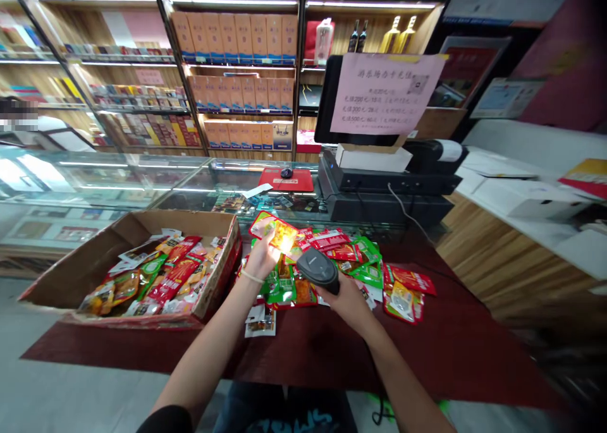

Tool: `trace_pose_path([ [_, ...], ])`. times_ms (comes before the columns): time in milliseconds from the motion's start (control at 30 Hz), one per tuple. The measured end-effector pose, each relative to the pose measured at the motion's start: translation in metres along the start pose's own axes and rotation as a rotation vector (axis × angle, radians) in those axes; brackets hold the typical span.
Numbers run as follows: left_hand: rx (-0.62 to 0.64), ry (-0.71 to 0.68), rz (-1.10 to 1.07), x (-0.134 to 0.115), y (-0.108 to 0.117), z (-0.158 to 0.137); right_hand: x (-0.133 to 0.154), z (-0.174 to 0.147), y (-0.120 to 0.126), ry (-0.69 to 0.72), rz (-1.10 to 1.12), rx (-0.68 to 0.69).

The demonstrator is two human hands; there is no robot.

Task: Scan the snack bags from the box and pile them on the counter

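My left hand (262, 256) is closed on a red-edged snack packet (284, 236), raised above the pile. Light from a barcode scanner (318, 268) falls brightly on the packet's face. The scanner is dark grey, and my right hand (349, 303) grips its handle with the head pointing at the packet. Under both hands lies a heap of red and green snack packets (367, 259). To the left, an open cardboard box (227, 256) contains many more packets (173, 275). A few packets (408, 291) lie apart at the right of the heap.
A dark red counter (327, 357) carries the box and heap. Behind stand a glass display case (184, 180), a red mat (303, 181) with a mouse (286, 173), and a monitor (327, 117) with a pink notice (389, 95). Shelves of boxed goods (241, 91) line the wall.
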State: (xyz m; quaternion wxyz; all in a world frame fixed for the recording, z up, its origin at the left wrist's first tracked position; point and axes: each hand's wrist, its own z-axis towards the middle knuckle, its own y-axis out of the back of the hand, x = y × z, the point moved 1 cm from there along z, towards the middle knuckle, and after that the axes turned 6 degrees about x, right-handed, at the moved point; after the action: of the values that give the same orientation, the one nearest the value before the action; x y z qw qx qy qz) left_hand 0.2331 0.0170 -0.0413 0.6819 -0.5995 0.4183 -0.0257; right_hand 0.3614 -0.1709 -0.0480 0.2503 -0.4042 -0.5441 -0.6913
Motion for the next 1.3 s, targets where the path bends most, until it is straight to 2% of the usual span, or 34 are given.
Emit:
trace_pose_path([
  [167,-0.012,0.02,0.052,0.012,-0.007,0.002,-0.011,-0.01,0.013,-0.046,0.039,-0.09],
  [300,0.069,0.139,0.208,0.047,-0.027,0.007,-0.031,-0.031,0.035,-0.1,0.081,-0.223],
  [367,0.172,0.159,0.372,0.073,-0.042,0.011,-0.048,-0.047,0.049,-0.153,0.108,-0.311],
  [467,0.387,0.113,0.737,0.117,-0.065,0.02,-0.076,-0.076,0.074,-0.271,0.184,-0.436],
  [567,0.582,-0.031,1.15,0.163,-0.085,0.029,-0.102,-0.109,0.1,-0.371,0.25,-0.54],
  [633,0.72,-0.165,1.337,0.193,-0.095,0.032,-0.115,-0.13,0.116,-0.399,0.264,-0.598],
  [733,0.883,-0.255,1.464,0.238,-0.107,0.035,-0.128,-0.156,0.135,-0.429,0.297,-0.664],
  [867,0.944,-0.22,1.569,0.294,-0.11,0.041,-0.138,-0.175,0.148,-0.467,0.36,-0.73],
  [967,0.978,-0.189,1.582,0.325,-0.105,0.049,-0.14,-0.179,0.152,-0.458,0.402,-0.763],
  [1133,0.916,-0.128,1.623,0.344,-0.099,0.062,-0.141,-0.175,0.151,-0.46,0.422,-0.768],
  [1300,0.982,-0.155,1.557,0.325,-0.102,0.056,-0.132,-0.166,0.147,-0.463,0.406,-0.745],
])
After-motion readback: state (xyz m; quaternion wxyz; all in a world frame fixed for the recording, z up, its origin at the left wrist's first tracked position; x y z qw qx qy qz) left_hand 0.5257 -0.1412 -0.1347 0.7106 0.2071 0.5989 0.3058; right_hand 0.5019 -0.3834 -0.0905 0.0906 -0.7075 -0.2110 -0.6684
